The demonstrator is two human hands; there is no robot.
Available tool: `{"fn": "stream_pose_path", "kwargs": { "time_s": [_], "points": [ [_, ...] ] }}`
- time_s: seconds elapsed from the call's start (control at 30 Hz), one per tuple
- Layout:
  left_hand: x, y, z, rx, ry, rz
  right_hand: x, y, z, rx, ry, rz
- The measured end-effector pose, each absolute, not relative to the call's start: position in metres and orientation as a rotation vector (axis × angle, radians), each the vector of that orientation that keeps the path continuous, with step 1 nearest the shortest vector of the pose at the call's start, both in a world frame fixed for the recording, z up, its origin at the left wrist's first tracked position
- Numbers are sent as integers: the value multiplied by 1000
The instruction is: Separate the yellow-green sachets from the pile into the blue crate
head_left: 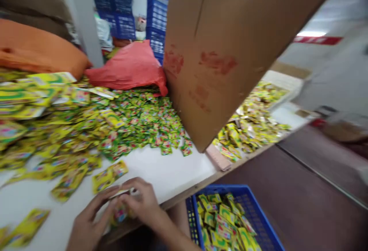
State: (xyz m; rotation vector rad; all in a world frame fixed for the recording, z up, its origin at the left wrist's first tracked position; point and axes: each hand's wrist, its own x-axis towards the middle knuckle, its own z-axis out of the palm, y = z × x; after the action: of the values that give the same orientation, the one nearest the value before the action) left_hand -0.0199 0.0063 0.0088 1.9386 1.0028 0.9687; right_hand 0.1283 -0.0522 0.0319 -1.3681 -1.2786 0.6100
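Note:
My left hand [89, 220] and my right hand [145, 201] come together at the white table's front edge, fingers closed around a small printed sachet [120, 214] between them. A pale strip and a white edge show at the fingertips, too blurred to make out. Just beyond the hands lies a pair of yellow sachets [109, 176]. More yellow packets [67, 182] lie loose to the left, in front of a large heap. Farther back spreads a pile of small green and red sachets [143, 120].
A tall cardboard sheet [212, 51] stands slanted on the white table [175, 178], with more yellow sachets [247, 128] behind it. Below the edge sits a blue crate [258, 208] of sachets. Red [129, 66] and orange sacks [40, 51] and stacked blue crates [156, 17] are at the back.

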Motion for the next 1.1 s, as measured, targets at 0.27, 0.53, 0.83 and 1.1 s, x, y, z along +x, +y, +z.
{"fn": "stream_pose_path", "kwargs": {
  "time_s": [0.27,0.53,0.83,1.1],
  "points": [
    [-13,-7,29,1633,992,982,123,-56,31,-1386,-1311,685],
    [-8,-6,40,1464,1042,971,129,-53,42,-1535,-1323,740],
    [-19,-3,30,1475,917,944,140,-48,48,-1445,-1359,904],
    [-21,-7,36,1566,943,916,145,-46,48,-1412,-1350,958]
  ]
}}
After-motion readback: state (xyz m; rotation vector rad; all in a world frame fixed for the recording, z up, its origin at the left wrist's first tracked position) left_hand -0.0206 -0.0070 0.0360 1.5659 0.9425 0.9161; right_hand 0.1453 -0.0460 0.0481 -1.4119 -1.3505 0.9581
